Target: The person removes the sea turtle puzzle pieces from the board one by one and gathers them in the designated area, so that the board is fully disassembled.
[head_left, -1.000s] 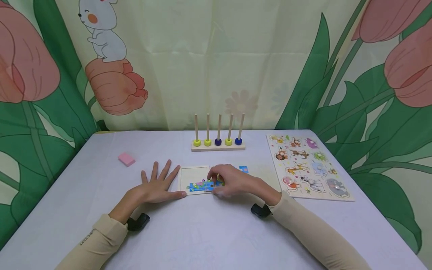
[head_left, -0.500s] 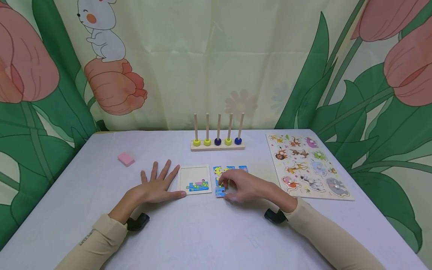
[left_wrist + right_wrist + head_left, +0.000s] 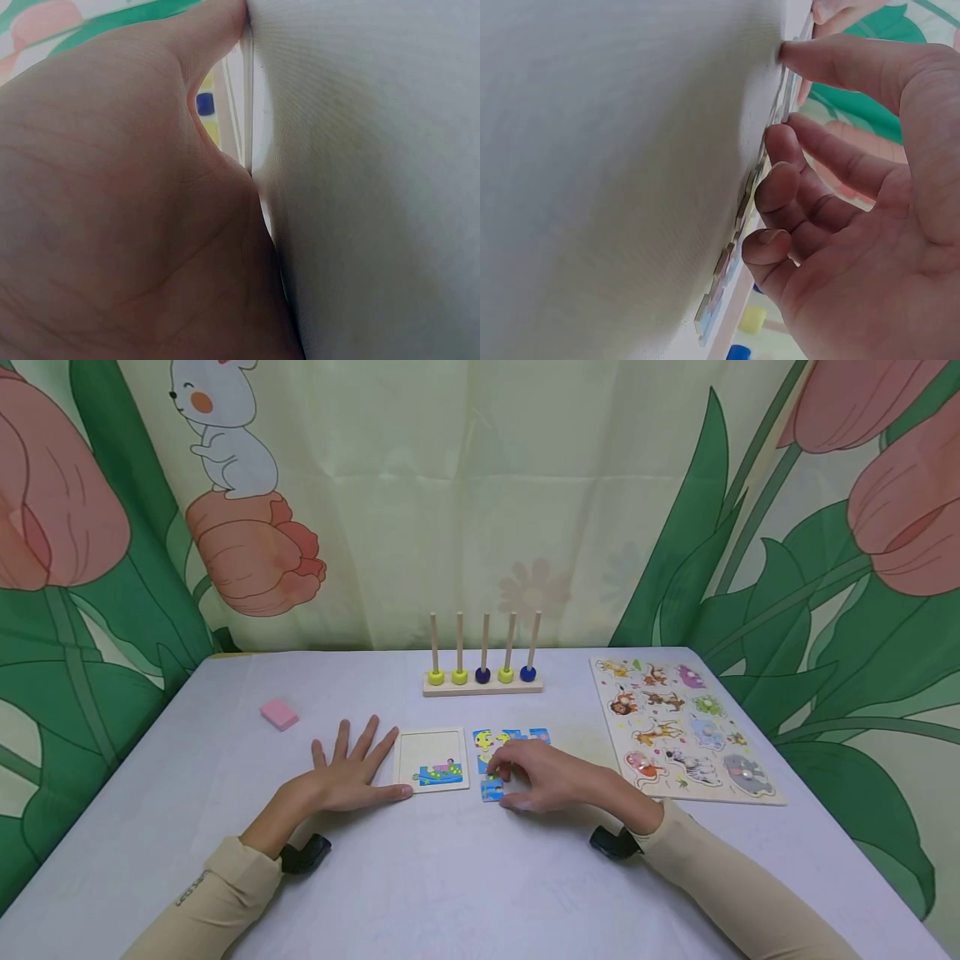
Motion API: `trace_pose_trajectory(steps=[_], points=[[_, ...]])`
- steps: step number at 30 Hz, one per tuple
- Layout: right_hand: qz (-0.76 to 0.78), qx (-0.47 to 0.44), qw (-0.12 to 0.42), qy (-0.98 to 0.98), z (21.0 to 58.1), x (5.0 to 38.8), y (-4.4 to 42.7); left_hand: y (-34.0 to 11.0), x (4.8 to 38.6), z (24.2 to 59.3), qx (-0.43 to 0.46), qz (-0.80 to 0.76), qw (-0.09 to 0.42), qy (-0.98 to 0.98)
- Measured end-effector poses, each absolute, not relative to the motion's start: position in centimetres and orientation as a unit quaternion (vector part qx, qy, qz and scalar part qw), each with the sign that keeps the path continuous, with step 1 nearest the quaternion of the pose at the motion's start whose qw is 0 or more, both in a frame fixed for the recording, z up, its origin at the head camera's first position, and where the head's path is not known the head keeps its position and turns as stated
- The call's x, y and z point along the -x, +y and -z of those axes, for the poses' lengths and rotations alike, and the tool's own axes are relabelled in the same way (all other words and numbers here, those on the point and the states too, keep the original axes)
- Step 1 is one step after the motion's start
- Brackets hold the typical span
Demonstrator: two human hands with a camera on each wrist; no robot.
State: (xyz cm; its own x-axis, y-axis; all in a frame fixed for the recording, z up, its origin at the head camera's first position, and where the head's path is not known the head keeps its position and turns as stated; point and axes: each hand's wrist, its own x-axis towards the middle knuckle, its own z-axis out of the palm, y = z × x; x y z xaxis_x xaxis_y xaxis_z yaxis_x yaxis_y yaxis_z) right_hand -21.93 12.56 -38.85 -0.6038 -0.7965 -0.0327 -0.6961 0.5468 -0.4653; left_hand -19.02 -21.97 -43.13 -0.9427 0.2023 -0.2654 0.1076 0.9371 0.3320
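Observation:
My left hand (image 3: 341, 783) lies spread on the table, its thumb tip touching the lower left corner of the square puzzle frame (image 3: 426, 742). Some joined blue and pink pieces (image 3: 441, 774) lie along the frame's bottom. My right hand (image 3: 543, 774) is low over the loose pieces right of the frame. Its thumb and index finger pinch the edges of a blue puzzle piece (image 3: 492, 791); in the right wrist view the other fingers (image 3: 776, 184) are curled. More puzzle pieces (image 3: 483, 740) lie beside and partly under this hand.
Behind the frame stands a wooden peg rack (image 3: 483, 688) with yellow and dark blue beads. An animal knob puzzle board (image 3: 675, 727) lies at the right. A pink block (image 3: 279, 714) sits at the left. A printed curtain (image 3: 420, 527) hangs behind the table.
My right hand has moved right, from over the frame's right edge to the loose pieces. Lately the lower left piece has shifted slightly away from its neighbour. My left hand stays put.

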Motion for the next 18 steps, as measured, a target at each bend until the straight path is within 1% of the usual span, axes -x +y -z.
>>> trace_pose_trajectory(steps=[18], points=[[0.210, 0.428, 0.123, 0.870, 39.00, 21.95, 12.69, -21.80, 18.89, 42.53, -0.076, -0.158, 0.163, 0.971]])
